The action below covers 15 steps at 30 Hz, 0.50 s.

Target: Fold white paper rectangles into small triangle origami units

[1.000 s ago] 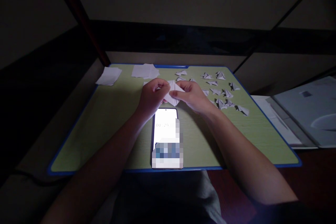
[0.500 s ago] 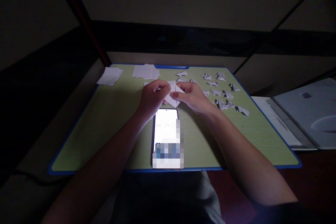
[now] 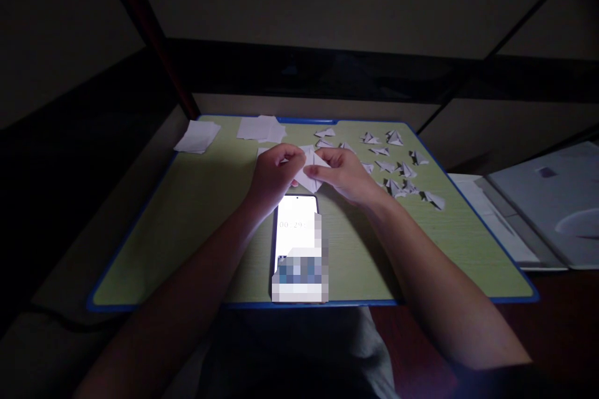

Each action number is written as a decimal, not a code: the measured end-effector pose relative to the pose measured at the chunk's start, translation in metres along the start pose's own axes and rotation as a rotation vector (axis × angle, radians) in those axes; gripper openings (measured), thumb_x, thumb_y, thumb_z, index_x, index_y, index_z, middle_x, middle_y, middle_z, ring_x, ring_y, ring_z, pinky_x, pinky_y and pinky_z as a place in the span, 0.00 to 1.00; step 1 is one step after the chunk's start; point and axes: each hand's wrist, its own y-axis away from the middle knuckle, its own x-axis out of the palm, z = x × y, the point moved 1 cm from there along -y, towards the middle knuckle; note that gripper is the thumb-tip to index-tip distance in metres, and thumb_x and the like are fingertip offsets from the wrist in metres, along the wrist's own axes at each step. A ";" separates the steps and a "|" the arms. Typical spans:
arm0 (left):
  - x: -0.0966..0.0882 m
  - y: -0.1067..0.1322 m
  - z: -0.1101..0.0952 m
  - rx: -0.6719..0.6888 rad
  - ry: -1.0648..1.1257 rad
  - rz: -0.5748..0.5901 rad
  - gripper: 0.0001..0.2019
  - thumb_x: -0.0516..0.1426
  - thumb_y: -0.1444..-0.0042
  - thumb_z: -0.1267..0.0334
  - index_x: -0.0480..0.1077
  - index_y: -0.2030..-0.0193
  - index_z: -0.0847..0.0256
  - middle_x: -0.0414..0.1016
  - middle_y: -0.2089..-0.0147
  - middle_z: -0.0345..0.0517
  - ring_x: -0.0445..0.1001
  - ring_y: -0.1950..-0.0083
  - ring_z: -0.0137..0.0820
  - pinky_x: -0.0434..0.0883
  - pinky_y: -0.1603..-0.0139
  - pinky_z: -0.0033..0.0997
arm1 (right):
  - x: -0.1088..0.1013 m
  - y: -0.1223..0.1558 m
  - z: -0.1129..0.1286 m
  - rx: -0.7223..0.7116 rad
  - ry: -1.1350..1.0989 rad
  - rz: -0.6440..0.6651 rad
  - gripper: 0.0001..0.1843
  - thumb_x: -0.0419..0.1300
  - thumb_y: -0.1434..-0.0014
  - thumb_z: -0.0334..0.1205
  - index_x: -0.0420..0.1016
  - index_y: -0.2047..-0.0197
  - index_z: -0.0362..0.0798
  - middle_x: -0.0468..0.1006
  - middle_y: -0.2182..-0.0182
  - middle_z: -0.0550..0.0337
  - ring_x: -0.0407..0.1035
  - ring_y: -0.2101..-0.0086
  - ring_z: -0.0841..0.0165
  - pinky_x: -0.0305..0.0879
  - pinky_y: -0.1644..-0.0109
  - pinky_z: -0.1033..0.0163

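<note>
Both my hands meet over the middle of a green board with a blue rim [image 3: 187, 212]. My left hand [image 3: 274, 174] and my right hand [image 3: 346, 173] each pinch a small white piece of folded paper [image 3: 311, 174], held just above the board. Their fingers are curled closed on it, and part of the paper is hidden by them. A lit phone [image 3: 296, 224] lies flat on the board just below my hands.
Several small folded paper shapes [image 3: 397, 168] lie scattered on the board's right side. Flat white paper sheets [image 3: 259, 128] and another stack [image 3: 197, 137] sit at the far left. Grey folders or sheets [image 3: 552, 199] lie off the board to the right. The surroundings are dark.
Both hands stay on the folded paper with only slight finger shifts. The view has shifted a little.
</note>
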 end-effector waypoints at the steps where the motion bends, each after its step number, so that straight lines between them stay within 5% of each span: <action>1: 0.000 0.000 0.000 -0.002 0.001 0.001 0.05 0.58 0.53 0.62 0.71 0.72 0.61 0.71 0.77 0.39 0.67 0.80 0.23 0.64 0.84 0.21 | 0.000 0.000 0.000 0.000 0.003 -0.001 0.11 0.68 0.53 0.42 0.75 0.71 0.44 0.74 0.76 0.63 0.64 0.75 0.73 0.56 0.71 0.65; 15: 0.001 -0.001 -0.001 -0.006 0.049 -0.014 0.05 0.58 0.55 0.62 0.71 0.73 0.60 0.65 0.80 0.36 0.61 0.81 0.22 0.57 0.84 0.22 | 0.001 0.000 0.002 0.006 -0.002 0.011 0.11 0.68 0.53 0.42 0.75 0.71 0.44 0.74 0.76 0.64 0.63 0.76 0.74 0.55 0.71 0.65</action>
